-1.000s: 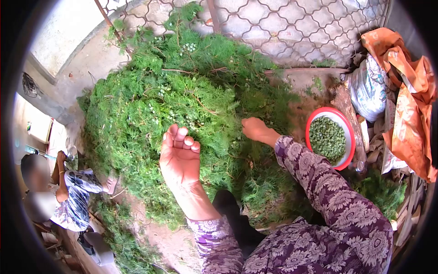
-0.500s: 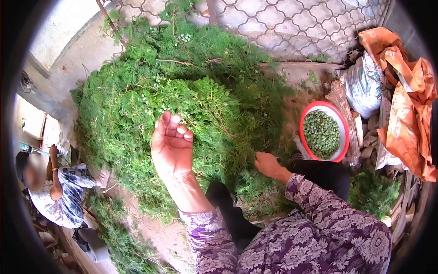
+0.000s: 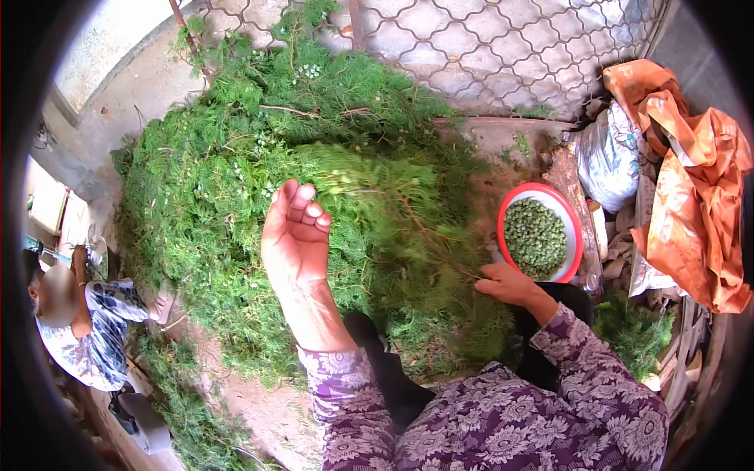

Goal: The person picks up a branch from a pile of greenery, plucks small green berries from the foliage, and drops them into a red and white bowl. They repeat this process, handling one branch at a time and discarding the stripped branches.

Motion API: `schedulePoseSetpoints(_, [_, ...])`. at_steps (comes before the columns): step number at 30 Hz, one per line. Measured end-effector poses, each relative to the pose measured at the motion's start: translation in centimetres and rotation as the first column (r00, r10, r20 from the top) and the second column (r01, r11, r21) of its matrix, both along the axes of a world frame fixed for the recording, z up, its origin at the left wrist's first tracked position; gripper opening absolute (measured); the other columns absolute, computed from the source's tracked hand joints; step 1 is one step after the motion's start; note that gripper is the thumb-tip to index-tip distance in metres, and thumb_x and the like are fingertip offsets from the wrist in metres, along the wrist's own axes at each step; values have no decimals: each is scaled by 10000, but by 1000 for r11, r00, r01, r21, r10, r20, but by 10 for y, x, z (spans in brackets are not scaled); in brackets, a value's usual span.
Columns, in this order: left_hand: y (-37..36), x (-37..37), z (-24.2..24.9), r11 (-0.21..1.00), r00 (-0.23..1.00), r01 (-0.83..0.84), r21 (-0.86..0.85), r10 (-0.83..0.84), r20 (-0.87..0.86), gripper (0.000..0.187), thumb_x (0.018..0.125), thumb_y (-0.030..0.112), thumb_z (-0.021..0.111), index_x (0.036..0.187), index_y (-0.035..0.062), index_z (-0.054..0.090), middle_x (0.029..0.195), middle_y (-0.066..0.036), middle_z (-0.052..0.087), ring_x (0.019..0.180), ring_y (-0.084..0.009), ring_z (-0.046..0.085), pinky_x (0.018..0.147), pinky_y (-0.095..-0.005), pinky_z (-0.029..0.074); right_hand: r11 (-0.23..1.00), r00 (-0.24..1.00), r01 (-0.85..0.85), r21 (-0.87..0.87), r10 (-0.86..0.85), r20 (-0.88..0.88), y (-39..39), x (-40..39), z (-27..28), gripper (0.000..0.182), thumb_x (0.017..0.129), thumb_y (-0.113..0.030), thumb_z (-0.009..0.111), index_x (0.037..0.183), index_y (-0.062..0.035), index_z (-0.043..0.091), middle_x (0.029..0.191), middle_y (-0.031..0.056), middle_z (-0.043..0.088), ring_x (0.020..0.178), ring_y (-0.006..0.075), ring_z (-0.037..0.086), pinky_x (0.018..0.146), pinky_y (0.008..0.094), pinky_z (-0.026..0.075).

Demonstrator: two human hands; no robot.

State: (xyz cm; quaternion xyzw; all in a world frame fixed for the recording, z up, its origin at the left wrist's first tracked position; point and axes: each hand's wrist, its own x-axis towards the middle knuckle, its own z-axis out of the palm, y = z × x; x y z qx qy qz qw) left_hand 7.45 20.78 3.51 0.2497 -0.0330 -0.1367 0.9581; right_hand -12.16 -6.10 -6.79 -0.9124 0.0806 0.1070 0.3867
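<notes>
My right hand (image 3: 510,284) is closed around the stem end of a green conifer branch (image 3: 424,224), whose feathery tip is blurred by motion. To the left, my left hand (image 3: 297,235) hangs over the green cuttings with its palm up and its fingers curled in. Anything under those fingers is too hidden to make out. A large pile of conifer cuttings (image 3: 196,204) spreads beneath both hands, with pale bluish-green cones among the leaves. Beyond my right hand stands a red-rimmed white basin (image 3: 579,243) holding small green cones (image 3: 536,237).
Wire mesh (image 3: 487,47) borders the far side. A white sack (image 3: 611,157) and an orange sheet (image 3: 691,212) lie at the right, near a wooden log (image 3: 567,177). Another person (image 3: 86,330) sits at the far left. More cuttings (image 3: 636,330) lie beside my right knee.
My right hand has moved right, nearer the basin, drawing the branch across the pile. My left hand keeps its curled pose almost in place. The view has shifted slightly.
</notes>
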Motion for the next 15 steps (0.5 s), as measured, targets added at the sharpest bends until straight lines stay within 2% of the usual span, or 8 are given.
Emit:
schedulePoseSetpoints(1, [-4,0,-1,1000,1000,8,12,-8,17,202,871,175,526,979,10,564,852,-106,635,674,-180,557,605,-310,455,1000,1000,-1,-8,1,-3,-9,-12,0,324,733,-266,528,674,52,521,634,220,510,595,327,521,572,411,391])
schedulePoseSetpoints(3, [-15,-4,0,999,1000,-27,43,27,-3,197,864,172,538,974,12,564,838,-102,635,659,-173,559,593,-300,456,977,989,146,157,-141,-45,-23,-38,4,334,725,-261,557,619,49,492,553,131,436,522,197,442,514,360,349])
schedulePoseSetpoints(4, [-20,-4,-2,995,1000,-16,97,14,20,198,860,173,544,973,12,564,834,-102,635,654,-170,559,589,-293,456,938,970,235,253,-209,-126,-28,-47,6,331,718,-257,585,582,21,465,527,34,351,512,105,362,475,309,304])
schedulePoseSetpoints(9, [-64,-30,-2,888,981,-64,456,-28,192,212,854,177,565,979,6,582,776,-86,639,577,-122,547,537,-242,445,917,950,290,272,-244,-193,-39,-70,6,336,714,-254,596,537,-27,423,530,-33,307,507,71,318,459,289,259])
schedulePoseSetpoints(11, [-84,-50,-6,767,921,-91,636,-178,347,182,845,169,586,947,21,609,791,-69,642,567,-86,532,522,-200,426,904,953,284,321,-229,-199,-39,-73,11,346,714,-255,597,534,-34,401,531,-35,296,507,74,300,460,293,250])
schedulePoseSetpoints(13, [-101,-65,-38,507,741,-311,804,-400,539,253,791,140,645,1021,43,605,882,-68,635,697,-114,578,631,-236,481,896,958,274,349,-221,-184,-39,-72,19,339,717,-254,595,538,-43,399,534,-43,282,510,74,291,463,292,239])
schedulePoseSetpoints(14, [-101,-76,-32,301,524,-538,788,-613,592,343,748,154,669,1064,47,592,890,-105,633,790,-193,603,742,-288,491,892,955,279,356,-219,-200,-38,-70,28,335,718,-253,594,541,-45,400,537,-43,281,514,74,290,466,291,237])
schedulePoseSetpoints(15, [-105,-84,-38,261,362,-641,722,-727,584,438,695,172,690,1100,56,569,971,-155,607,895,-269,584,819,-338,469,888,953,282,363,-215,-214,-35,-69,35,330,718,-252,592,544,-48,401,541,-43,280,518,75,290,469,290,234])
